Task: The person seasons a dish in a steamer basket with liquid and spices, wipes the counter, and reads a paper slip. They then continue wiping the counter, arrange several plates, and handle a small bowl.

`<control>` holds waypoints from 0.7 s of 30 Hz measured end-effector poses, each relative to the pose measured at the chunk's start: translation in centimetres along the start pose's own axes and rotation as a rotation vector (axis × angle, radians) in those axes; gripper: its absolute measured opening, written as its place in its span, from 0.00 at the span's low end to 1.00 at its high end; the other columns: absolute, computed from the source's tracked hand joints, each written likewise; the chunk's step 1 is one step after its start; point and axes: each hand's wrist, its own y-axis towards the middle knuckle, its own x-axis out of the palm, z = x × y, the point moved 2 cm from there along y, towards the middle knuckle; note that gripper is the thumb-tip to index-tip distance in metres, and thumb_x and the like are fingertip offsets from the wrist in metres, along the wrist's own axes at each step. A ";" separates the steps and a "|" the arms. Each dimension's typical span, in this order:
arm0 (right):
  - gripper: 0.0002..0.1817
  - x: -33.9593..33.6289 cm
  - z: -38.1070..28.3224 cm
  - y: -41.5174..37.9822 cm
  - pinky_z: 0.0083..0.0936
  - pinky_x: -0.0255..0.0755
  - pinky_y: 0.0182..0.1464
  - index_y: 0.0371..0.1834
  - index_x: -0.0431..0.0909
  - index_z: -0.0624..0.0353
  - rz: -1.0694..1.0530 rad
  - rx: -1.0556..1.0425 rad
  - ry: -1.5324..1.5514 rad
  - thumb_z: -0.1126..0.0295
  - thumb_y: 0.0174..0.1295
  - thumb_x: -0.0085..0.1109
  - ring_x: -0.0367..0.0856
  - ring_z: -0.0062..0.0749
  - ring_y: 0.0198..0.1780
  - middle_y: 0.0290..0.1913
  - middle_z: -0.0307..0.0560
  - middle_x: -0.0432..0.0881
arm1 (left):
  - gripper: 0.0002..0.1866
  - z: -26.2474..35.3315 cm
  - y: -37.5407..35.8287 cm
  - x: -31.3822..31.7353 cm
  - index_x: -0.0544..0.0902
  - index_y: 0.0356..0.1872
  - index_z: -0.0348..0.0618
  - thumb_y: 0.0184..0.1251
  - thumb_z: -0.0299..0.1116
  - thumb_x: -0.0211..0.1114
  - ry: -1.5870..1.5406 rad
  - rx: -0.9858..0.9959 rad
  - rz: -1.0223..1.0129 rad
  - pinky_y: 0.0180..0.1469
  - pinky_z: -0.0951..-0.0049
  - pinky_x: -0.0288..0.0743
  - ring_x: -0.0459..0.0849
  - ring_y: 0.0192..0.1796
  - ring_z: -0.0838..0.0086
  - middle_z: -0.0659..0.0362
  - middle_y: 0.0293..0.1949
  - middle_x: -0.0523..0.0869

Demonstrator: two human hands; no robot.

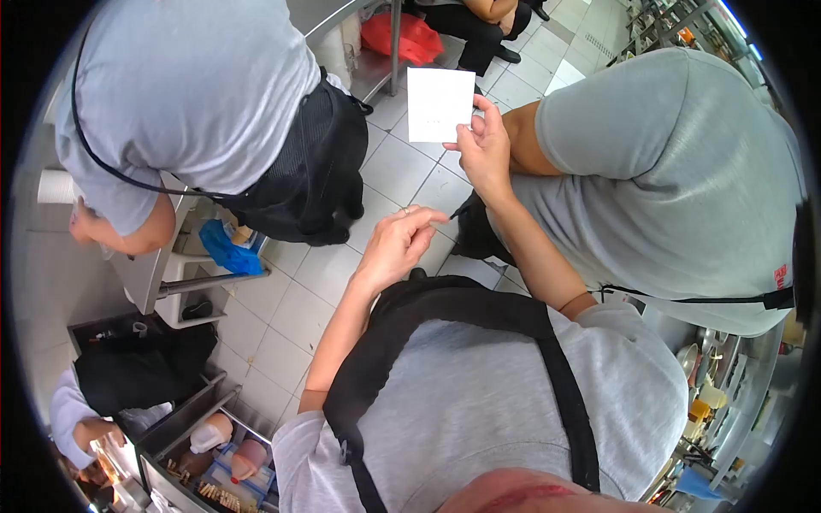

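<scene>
While our left hand hovers empty, fingers loosely bent open, below and to the left of the white paper, our right hand pinches its lower right edge between thumb and fingers. From that grip we see it reach leftward and away, its slightly longer side pointing ahead. Its faint marks, and red lettering on a co-worker's grey shirt, we can't read.

White card, matt paper; floor tiles, smooth; blue bag, plastic (rather crinkled)
</scene>
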 end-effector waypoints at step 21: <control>0.23 1.6 1.2 7.6 0.20 0.78 0.38 0.60 0.53 0.65 0.047 0.002 0.023 0.82 0.59 0.41 0.79 0.27 0.42 0.45 0.52 0.77 | 0.27 1.8 3.6 -4.7 0.72 0.56 0.45 0.52 0.21 0.64 -0.129 0.194 -0.437 0.48 0.72 0.74 0.79 0.43 0.69 0.57 0.43 0.80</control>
